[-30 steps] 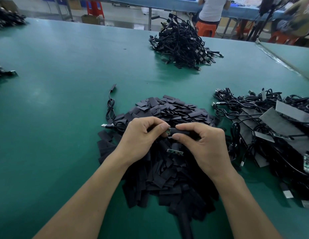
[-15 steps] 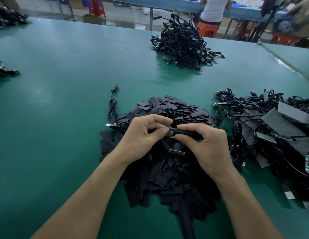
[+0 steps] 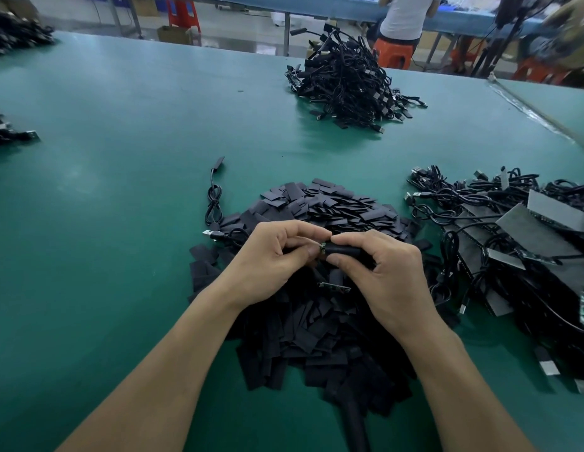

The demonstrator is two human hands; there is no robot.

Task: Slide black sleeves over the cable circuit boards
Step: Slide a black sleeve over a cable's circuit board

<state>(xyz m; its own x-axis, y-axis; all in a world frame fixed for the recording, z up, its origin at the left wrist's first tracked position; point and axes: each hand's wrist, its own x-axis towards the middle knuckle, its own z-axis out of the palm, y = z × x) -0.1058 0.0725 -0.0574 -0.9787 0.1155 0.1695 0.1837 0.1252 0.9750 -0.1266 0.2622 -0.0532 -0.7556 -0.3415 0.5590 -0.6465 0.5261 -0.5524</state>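
Above a heap of flat black sleeves (image 3: 320, 210), my right hand (image 3: 378, 275) pinches one black sleeve (image 3: 344, 250) between thumb and fingers. My left hand (image 3: 271, 259) pinches the end of a small green circuit board (image 3: 322, 248), of which only a sliver shows at the sleeve's left mouth. The board's cable (image 3: 232, 236) trails left to a USB plug (image 3: 208, 234). A second bare circuit board (image 3: 334, 287) lies on the heap just below my hands.
Tangled cables with bare boards and grey pads (image 3: 512, 230) lie at the right. A pile of black cables (image 3: 346, 83) sits at the far middle of the green table (image 3: 105, 190). One sleeved cable (image 3: 215, 187) lies left of the heap. People sit at a bench behind.
The sleeve has slid left over the board, so less of the board shows between my fingertips. Both hands stay over the heap.
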